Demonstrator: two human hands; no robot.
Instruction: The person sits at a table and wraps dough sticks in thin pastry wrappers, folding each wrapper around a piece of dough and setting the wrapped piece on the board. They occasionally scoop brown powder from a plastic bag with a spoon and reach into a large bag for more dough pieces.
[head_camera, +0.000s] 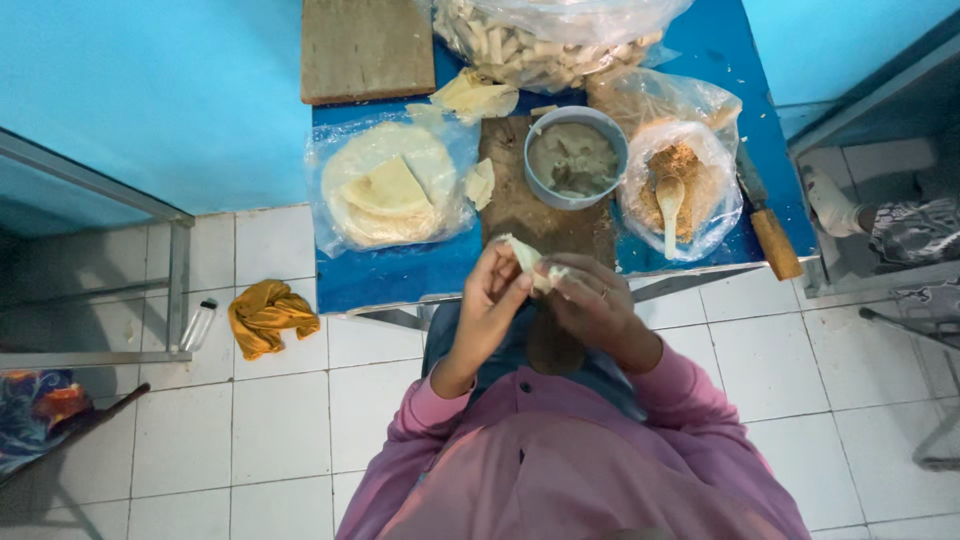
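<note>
both the left hand (492, 297) and right hand (590, 300) pinch a thin pastry wrapper (533, 266), which looks soft, light and tearable, best held at its folded edges.

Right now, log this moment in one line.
left hand: holds wrapper | right hand: folds wrapper | bowl of filling: on blue table

Even, soft daylight fills the wide-angle overhead view, tinted blue by the walls. Faint glare sits on the plastic bags (560, 35); shadows are weak. Straight lines bow toward the edges, and the hands (545, 290) appear slightly soft.
</note>
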